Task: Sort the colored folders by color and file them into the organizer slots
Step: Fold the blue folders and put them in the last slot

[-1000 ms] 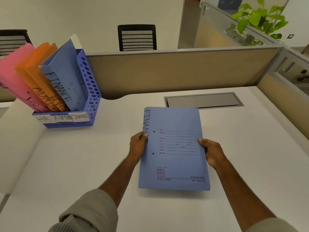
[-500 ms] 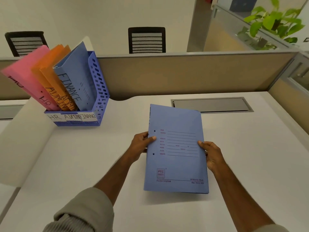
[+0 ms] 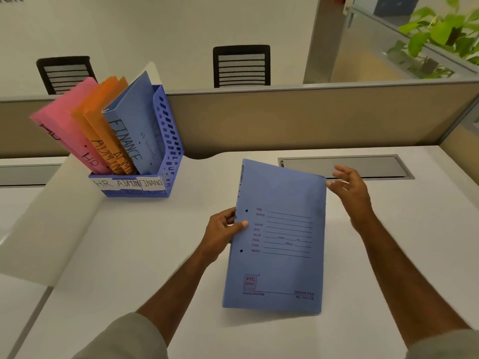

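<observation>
White desk is seen under everything, and the blue organizer stands on it with pink, orange and blue files already inside. To the right of the organizer, nearer the person, the loose blue folder is pinched at its spine by the left hand. The right hand is spread open at the top corner, perhaps only touching it. The last filing step seems in hand; next the folder must be turned upright and slid into the FINANCE slot.

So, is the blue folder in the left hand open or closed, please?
Closed: the blue paper folder shows only its printed front cover, lying flat.
</observation>
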